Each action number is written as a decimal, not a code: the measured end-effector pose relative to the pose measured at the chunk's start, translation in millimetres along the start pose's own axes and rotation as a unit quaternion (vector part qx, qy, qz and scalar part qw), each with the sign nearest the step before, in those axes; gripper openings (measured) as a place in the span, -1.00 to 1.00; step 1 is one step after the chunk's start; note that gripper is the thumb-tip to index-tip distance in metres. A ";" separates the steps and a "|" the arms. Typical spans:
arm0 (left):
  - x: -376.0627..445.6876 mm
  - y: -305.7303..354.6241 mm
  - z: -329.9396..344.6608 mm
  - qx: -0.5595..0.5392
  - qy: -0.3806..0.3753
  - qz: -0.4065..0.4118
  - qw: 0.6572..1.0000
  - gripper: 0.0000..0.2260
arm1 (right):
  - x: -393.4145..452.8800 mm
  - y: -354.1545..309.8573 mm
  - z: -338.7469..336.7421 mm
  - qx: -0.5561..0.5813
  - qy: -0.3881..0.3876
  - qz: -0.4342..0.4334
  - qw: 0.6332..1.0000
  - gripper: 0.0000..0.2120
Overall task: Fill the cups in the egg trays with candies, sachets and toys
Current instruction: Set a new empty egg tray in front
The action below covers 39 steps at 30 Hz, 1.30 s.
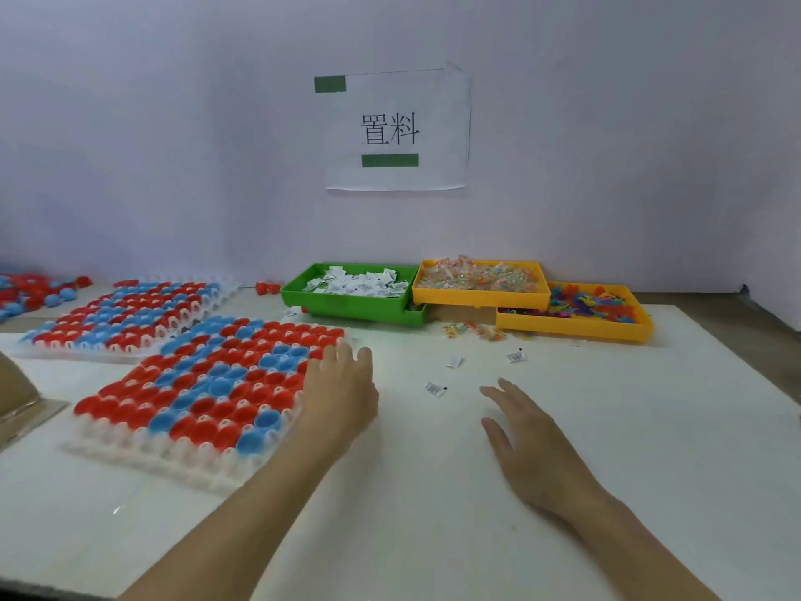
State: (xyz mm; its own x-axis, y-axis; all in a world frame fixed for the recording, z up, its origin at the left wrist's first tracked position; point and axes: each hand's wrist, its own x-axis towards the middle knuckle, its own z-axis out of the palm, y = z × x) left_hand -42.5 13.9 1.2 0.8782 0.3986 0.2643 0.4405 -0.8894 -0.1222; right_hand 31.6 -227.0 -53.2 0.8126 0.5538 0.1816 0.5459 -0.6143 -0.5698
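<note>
A white egg tray (143, 459) full of red and blue cups lies at the near left of the table. My left hand (342, 392) is at its right edge with fingers spread and relaxed, touching the tray side. My right hand (526, 440) hovers flat and open over the bare white table, holding nothing. A second egg tray (130, 312) of red and blue cups lies behind the first. At the back stand a green bin of white sachets (346, 305), a yellow bin of wrapped candies (477, 299) and a yellow bin of colourful toys (576, 329).
Loose sachets (435, 389) and a few spilled candies (474, 330) lie on the table between the hands and the bins. Spare red and blue cups (30, 290) are piled at far left. A cardboard piece (17, 396) sits at the left edge. A paper sign hangs on the wall.
</note>
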 end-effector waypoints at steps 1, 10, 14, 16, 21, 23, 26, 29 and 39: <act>4.9 -8.8 -2.3 0.025 0.000 -0.006 1.000 -0.64 | -0.9 1.6 -0.6 0.010 0.008 -0.002 1.000 -0.58; 19.8 -46.7 -2.3 0.189 -0.036 -0.013 0.981 -0.48 | -4.9 -2.5 -0.6 0.004 0.018 -0.007 1.000 -0.67; 15.4 -36.6 7.0 0.251 -0.060 0.027 0.966 -0.31 | -6.6 -5.8 -2.1 0.002 0.023 -0.006 1.000 -0.69; 12.7 -34.7 11.8 0.303 -0.068 0.044 0.950 -0.30 | -7.5 -6.4 -2.8 0.004 0.023 -0.005 1.000 -0.70; 9.7 -30.6 19.1 0.368 -0.062 0.086 0.924 -0.44 | -8.7 -8.0 -4.5 0.006 0.020 -0.001 1.000 -0.70; 9.5 -27.5 18.5 0.371 -0.060 0.095 0.922 -0.45 | -9.2 -8.8 -5.0 0.008 0.020 0.000 1.000 -0.70; 10.1 -19.8 14.6 0.375 -0.053 0.112 0.919 -0.47 | -9.5 -10.2 -5.4 0.008 0.020 -0.002 1.000 -0.70; 9.1 -3.8 9.1 0.367 -0.048 0.136 0.919 -0.51 | -9.4 -11.4 -5.5 0.007 0.024 -0.004 1.000 -0.71; -4.4 104.0 -11.2 0.315 -0.034 0.204 0.926 -0.48 | -8.6 -10.0 -7.9 0.039 0.070 -0.009 0.997 -0.73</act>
State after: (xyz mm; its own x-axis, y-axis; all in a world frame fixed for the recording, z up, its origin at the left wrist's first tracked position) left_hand -2.6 -82.8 -1.9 0.9957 0.0912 0.0149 0.0724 -0.6701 -0.7388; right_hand 20.8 -230.1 -42.7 0.8261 0.4774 0.2994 0.5477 -0.5555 -0.6256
